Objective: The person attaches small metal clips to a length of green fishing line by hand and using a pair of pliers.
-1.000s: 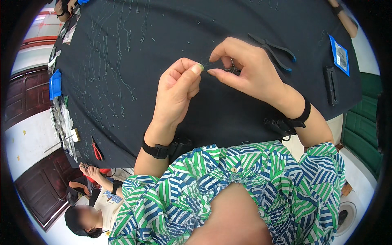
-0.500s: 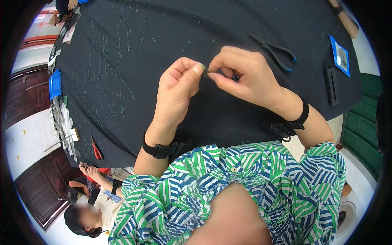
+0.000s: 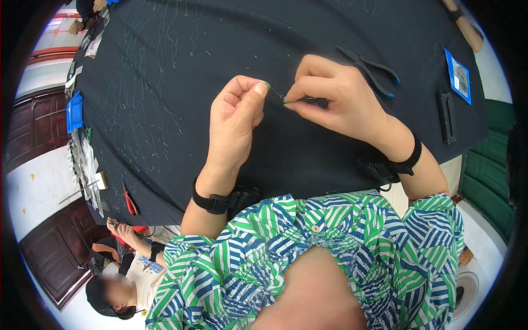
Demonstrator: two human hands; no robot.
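Observation:
A thin dark-green thread [image 3: 276,92] runs across the short gap between my two hands, over the black cloth. My left hand [image 3: 234,121] is closed, pinching one end between thumb and forefinger, with a bit of green showing at the fingertips. On the other side my right hand [image 3: 344,99] pinches the thread's other end, where a small loop or knot seems to show. Several small dark pieces [image 3: 317,102] sit inside the curled fingers of that hand; their kind is too small to make out.
Pliers [image 3: 369,71] lie beyond my right hand. A blue packet [image 3: 457,77] and a black case [image 3: 446,116] are at right. Loose green threads [image 3: 161,80] spread leftward, with a red-handled tool [image 3: 130,202] and blue tray [image 3: 74,113]. Other people's hands [image 3: 125,232] show at the edges.
My hands have drawn apart, the right one moving slightly right and down, so a longer stretch of thread shows between them. The left has shifted slightly left.

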